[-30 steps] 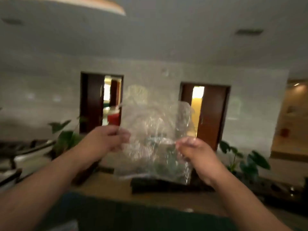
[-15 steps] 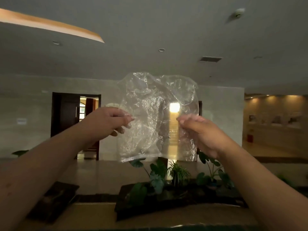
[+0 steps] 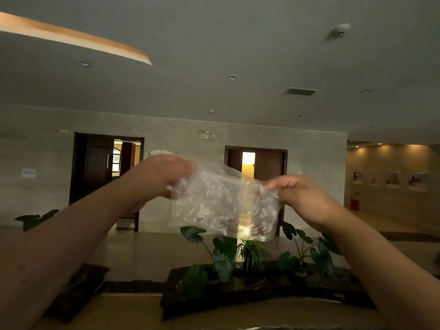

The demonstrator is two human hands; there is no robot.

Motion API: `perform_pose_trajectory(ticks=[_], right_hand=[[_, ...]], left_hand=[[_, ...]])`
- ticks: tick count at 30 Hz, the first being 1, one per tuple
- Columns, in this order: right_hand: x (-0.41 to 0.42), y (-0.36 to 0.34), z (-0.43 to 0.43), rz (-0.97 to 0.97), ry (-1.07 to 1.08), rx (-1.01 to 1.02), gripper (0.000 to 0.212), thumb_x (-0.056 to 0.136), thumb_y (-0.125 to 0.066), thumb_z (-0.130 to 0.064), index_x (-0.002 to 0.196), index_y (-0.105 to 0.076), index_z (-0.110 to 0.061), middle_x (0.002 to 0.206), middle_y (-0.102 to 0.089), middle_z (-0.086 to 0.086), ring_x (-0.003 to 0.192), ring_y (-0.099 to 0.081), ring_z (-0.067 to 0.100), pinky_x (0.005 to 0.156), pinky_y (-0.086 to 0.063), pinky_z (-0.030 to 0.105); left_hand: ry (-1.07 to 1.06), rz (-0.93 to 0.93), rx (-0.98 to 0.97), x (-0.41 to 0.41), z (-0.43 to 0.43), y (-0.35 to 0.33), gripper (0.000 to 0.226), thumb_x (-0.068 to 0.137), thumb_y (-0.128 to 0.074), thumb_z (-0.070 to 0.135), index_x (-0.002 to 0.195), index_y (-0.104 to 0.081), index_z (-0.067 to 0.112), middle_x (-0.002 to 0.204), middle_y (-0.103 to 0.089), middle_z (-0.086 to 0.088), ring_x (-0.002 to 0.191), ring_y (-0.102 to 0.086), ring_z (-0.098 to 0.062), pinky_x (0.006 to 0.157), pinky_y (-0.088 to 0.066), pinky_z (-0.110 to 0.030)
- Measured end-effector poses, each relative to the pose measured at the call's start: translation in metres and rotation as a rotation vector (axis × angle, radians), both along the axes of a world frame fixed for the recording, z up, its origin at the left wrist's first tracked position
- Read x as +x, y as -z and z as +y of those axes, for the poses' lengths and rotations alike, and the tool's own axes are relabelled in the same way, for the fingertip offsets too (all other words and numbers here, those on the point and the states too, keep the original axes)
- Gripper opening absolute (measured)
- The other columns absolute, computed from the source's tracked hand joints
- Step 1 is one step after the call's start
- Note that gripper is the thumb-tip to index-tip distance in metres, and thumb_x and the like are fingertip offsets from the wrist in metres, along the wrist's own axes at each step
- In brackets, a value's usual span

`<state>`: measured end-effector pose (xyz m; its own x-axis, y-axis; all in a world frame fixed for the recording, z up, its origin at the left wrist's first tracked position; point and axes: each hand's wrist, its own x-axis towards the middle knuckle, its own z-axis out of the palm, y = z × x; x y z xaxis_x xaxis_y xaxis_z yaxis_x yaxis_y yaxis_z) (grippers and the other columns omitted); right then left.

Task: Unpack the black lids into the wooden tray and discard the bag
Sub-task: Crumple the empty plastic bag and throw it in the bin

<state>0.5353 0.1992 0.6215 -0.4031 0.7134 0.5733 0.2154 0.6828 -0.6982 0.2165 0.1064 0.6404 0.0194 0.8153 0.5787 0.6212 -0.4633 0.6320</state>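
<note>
Here both hands (image 3: 164, 177) (image 3: 295, 194) stretch the bag (image 3: 223, 206) between them.

Take the planter bed (image 3: 262, 289) at the bottom centre as your reference. It is a dark, low bed holding broad-leaved green plants (image 3: 221, 258) and one grassy plant. Behind it lies a polished, light-coloured floor (image 3: 147, 253). Beyond the floor stands a pale stone-look wall (image 3: 181, 139). Behind the bed and to its left you see a dark wooden doorway (image 3: 107, 177), its door partly open onto a lit room. Directly behind the bed is a second dark doorway (image 3: 256, 163) with a bright yellow gap. To the right, a corridor (image 3: 390, 172) is lit by warm spotlights, with pictures on its wall. Overhead, the grey ceiling (image 3: 238, 44) carries a vent (image 3: 300, 92) and recessed lamps.
</note>
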Motion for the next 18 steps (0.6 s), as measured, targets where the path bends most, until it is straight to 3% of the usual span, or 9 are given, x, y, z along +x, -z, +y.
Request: perform_pose_trajectory(ticks=[1,4,7,8,10,12,13,16,18], right_hand=[[0.002,-0.002,0.0,-0.051,-0.014,0.03,0.039,0.098,-0.051,-0.005,0.088,-0.085,-0.023,0.107,-0.081,-0.002,0.109,-0.07,0.019,0.102,-0.049,0.044],[-0.008,-0.011,-0.006,0.033,0.042,0.168,0.031,0.083,-0.059,-0.037,0.106,-0.08,-0.043,0.125,-0.072,-0.016,0.12,-0.063,0.004,0.107,-0.048,0.042],[-0.04,-0.013,-0.012,-0.285,0.085,0.162,0.072,0.078,-0.08,-0.06,0.143,-0.053,-0.045,0.136,-0.059,-0.023,0.113,-0.062,0.003,0.09,-0.056,0.032],[-0.053,-0.01,-0.01,-0.366,0.071,0.13,0.067,0.082,-0.083,-0.052,0.141,-0.057,-0.034,0.129,-0.064,-0.019,0.105,-0.065,0.005,0.084,-0.057,0.031],[-0.075,-0.004,-0.005,-0.261,0.046,0.091,0.016,0.092,-0.08,-0.025,0.107,-0.076,-0.02,0.095,-0.08,-0.006,0.076,-0.07,0.009,0.073,-0.059,0.037],[-0.087,0.0,-0.002,0.022,0.031,0.006,0.008,0.095,-0.076,-0.015,0.088,-0.078,-0.015,0.083,-0.081,0.007,0.069,-0.07,0.018,0.07,-0.059,0.044],[-0.09,0.001,-0.001,0.168,-0.001,-0.069,0.007,0.095,-0.075,-0.015,0.088,-0.078,-0.014,0.089,-0.081,0.013,0.073,-0.07,0.024,0.071,-0.058,0.044],[-0.097,0.0,-0.005,0.422,-0.164,-0.221,0.017,0.093,-0.077,-0.018,0.107,-0.077,-0.009,0.106,-0.081,0.018,0.089,-0.069,0.034,0.085,-0.054,0.049],[-0.102,-0.002,-0.006,0.439,-0.21,-0.254,0.028,0.093,-0.077,-0.022,0.116,-0.074,-0.006,0.114,-0.079,0.018,0.1,-0.072,0.041,0.096,-0.054,0.058]], left_hand=[[-0.113,0.139,0.069,0.002,0.003,-0.002,0.023,0.101,-0.069,0.018,0.111,-0.075,0.038,0.103,-0.075,0.003,0.082,-0.075,-0.012,0.055,-0.055,-0.013],[-0.185,0.174,0.159,0.014,0.008,-0.011,0.035,0.1,-0.063,0.009,0.11,-0.073,0.041,0.095,-0.068,0.006,0.039,-0.051,0.0,0.037,-0.038,-0.012],[-0.12,0.174,0.167,0.028,0.01,-0.019,0.037,0.102,-0.058,0.006,0.109,-0.073,0.039,0.097,-0.07,0.002,0.032,-0.042,0.0,0.034,-0.034,-0.013],[-0.116,0.184,0.186,0.033,0.009,-0.022,0.035,0.102,-0.059,0.008,0.112,-0.072,0.039,0.102,-0.071,0.001,0.035,-0.045,0.002,0.036,-0.036,-0.013],[-0.161,0.155,0.294,0.037,0.01,-0.026,0.033,0.099,-0.069,0.025,0.128,-0.065,0.04,0.124,-0.069,0.0,0.068,-0.065,0.008,0.059,-0.051,-0.017],[-0.278,0.05,0.412,0.035,0.01,-0.025,0.081,0.08,-0.081,0.063,0.149,-0.047,0.04,0.155,-0.054,0.001,0.131,-0.058,-0.011,0.1,-0.052,-0.037],[-0.305,-0.038,0.395,0.032,0.009,-0.023,0.108,0.065,-0.081,0.08,0.156,-0.036,0.041,0.165,-0.042,0.001,0.147,-0.045,-0.019,0.111,-0.045,-0.046],[-0.231,-0.211,0.118,0.02,0.008,-0.013,0.141,0.047,-0.081,0.09,0.164,-0.022,0.037,0.172,-0.033,-0.003,0.153,-0.039,-0.03,0.117,-0.042,-0.055],[-0.109,-0.258,-0.093,0.011,0.009,-0.007,0.103,0.071,-0.087,0.068,0.155,-0.046,0.026,0.146,-0.066,-0.002,0.129,-0.067,-0.03,0.101,-0.06,-0.052]])
